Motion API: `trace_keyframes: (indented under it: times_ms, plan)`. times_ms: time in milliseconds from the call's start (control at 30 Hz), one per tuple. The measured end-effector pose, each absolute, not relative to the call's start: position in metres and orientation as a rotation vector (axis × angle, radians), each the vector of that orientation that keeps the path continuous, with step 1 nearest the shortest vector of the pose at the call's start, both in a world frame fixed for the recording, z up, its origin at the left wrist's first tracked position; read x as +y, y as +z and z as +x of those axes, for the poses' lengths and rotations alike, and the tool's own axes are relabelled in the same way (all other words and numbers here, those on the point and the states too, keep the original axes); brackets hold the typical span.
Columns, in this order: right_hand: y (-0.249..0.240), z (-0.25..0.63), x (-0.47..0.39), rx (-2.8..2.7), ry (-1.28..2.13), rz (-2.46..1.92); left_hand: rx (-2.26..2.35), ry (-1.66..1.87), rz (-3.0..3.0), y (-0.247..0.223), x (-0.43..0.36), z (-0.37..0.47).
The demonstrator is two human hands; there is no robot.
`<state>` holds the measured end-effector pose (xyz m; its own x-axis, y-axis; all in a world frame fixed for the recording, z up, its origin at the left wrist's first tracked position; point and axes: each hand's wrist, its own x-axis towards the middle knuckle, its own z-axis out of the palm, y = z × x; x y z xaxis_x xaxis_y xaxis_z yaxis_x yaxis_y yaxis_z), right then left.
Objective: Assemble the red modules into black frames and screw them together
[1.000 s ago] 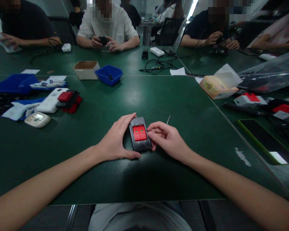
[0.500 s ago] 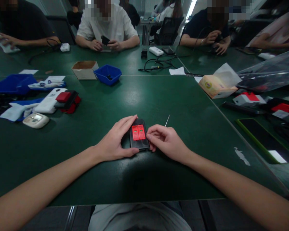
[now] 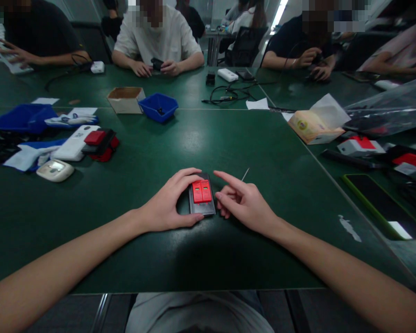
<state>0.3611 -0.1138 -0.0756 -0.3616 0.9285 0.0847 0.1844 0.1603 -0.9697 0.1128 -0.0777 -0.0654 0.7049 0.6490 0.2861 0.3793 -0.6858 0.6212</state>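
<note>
On the green table lies a flat black block with two red modules [image 3: 201,191], each with a small greenish window. My left hand [image 3: 169,199] grips the block from the left, thumb at the near edge and fingers over the far edge. Just right of it, apart from the block, is my right hand [image 3: 244,199]. Its index finger stretches toward the block's far right corner while the other fingers are curled. A thin metal rod [image 3: 245,174] sticks up from behind these curled fingers; its other end is hidden in the hand.
Left are a blue bin [image 3: 26,118], a white device [image 3: 76,142], a red-black block [image 3: 100,144] and a cream oval object [image 3: 55,170]. Ahead stand a cardboard box [image 3: 125,100] and a small blue bin [image 3: 158,107]. Right are a tissue pack [image 3: 314,126] and a green-edged phone [image 3: 381,203]. Co-workers sit opposite.
My right index finger has straightened and lifted off the pinch, and the right hand has drawn slightly away from the block. My left fingers have curled over the block's far edge.
</note>
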Motion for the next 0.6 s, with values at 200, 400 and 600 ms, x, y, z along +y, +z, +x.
trace_keyframes:
  times_ms: [200,400,600]
  plan:
    - [-0.079,0.362,-0.115,-1.949,1.086,-0.966,0.766,0.713,2.289,-0.061,-0.084,0.115]
    - [-0.079,0.366,-0.114,-2.028,1.038,-0.906,0.714,0.720,2.291,-0.060,-0.088,0.114]
    - [-0.078,0.368,-0.113,-2.086,1.028,-0.840,0.659,0.771,2.287,-0.065,-0.090,0.114]
